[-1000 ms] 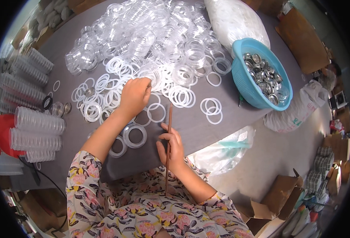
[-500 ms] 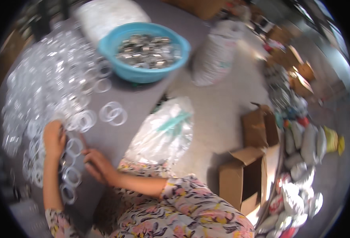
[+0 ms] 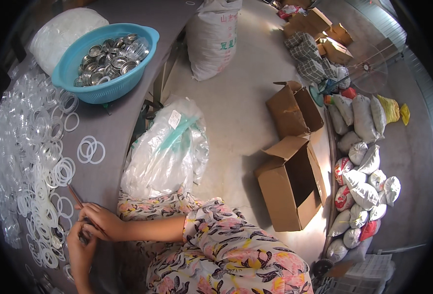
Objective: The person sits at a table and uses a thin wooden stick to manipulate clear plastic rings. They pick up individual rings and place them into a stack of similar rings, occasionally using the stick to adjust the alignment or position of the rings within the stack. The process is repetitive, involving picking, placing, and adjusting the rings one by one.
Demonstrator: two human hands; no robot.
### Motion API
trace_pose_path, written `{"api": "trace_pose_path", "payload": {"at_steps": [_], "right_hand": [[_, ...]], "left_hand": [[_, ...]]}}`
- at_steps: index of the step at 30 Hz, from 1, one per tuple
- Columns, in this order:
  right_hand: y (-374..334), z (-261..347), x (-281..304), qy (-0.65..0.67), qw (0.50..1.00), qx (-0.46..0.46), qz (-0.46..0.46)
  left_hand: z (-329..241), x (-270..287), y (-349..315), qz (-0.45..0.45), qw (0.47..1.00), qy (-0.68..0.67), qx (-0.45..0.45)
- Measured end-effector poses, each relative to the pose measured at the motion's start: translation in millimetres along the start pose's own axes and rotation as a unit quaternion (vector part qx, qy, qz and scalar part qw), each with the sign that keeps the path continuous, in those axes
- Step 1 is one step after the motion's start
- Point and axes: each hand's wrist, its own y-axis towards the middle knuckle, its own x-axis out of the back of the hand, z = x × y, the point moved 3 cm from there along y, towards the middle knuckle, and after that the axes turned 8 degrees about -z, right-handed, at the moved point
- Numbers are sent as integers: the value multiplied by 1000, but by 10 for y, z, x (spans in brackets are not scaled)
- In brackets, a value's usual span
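Note:
Close to the table's near edge, my two hands are together. My right hand (image 3: 100,220) is closed around a thin reddish-brown stick (image 3: 74,197), whose end points up and left toward the rings. Just below it, my left hand (image 3: 82,245) is closed with its fingers bent. A small dark, shiny piece (image 3: 83,238) shows between the left fingers, mostly hidden. Beside the hands lie many translucent white flat rings (image 3: 45,210), running into a heap of clear ring-shaped pieces (image 3: 18,127). A few rings (image 3: 91,150) lie apart from the heap.
A blue basin (image 3: 111,93) of metal lids (image 3: 108,59) stands on the table beside a white plastic bag (image 3: 69,36). A clear bag (image 3: 170,152) rests by my lap. Beyond are a white sack (image 3: 211,44), open cardboard boxes (image 3: 280,196) and piled small bags (image 3: 363,191).
My left hand has left the rings and come to my right hand, now holding a small shiny piece. The view has turned right, so the table sits farther left.

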Motion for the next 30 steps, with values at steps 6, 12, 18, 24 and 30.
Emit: {"api": "trace_pose_path", "payload": {"at_steps": [6, 12, 18, 24, 30], "right_hand": [[-51, -66, -32, 11, 999, 17, -43], [-42, -139, -51, 193, 974, -68, -98], [-14, -38, -13, 151, 985, -66, -58], [6, -4, -5, 95, 993, -49, -49], [8, 14, -22, 53, 996, -55, -55]], "left_hand": [[89, 90, -65, -50, 998, 5, -23], [-72, 153, -122, -210, 971, 3, -113], [45, 50, -178, -174, 978, 70, -91], [90, 100, -148, -180, 975, 92, -97], [226, 123, -28, -138, 990, 14, -13]]}}
